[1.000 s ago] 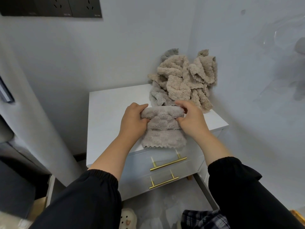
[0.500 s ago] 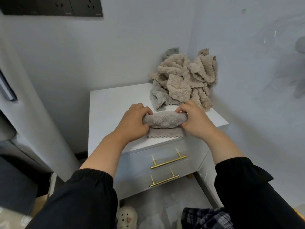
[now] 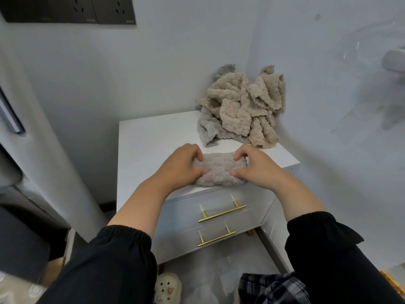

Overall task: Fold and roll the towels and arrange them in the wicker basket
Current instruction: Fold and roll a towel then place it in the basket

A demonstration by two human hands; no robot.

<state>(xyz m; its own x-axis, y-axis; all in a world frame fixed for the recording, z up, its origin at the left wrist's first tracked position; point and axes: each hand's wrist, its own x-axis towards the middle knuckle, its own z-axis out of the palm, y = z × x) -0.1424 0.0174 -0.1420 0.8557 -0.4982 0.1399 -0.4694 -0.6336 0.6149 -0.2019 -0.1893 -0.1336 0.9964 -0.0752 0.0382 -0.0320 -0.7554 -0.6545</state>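
At the front edge of the white nightstand [image 3: 149,139], our left hand [image 3: 182,166] and right hand [image 3: 256,170] grip the two ends of a rolled grey-beige towel [image 3: 219,173], fingers curled over its top and thumbs pressed into its near side. Behind it, at the nightstand's back right corner, a heap of unfolded towels [image 3: 241,108] lies against the wall [image 3: 175,73].

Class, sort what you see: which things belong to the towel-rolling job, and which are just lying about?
Job: rolled towel, held by left hand and right hand; pile of unfolded towels.
Lying about: slipper; wall sockets; plaid cloth.
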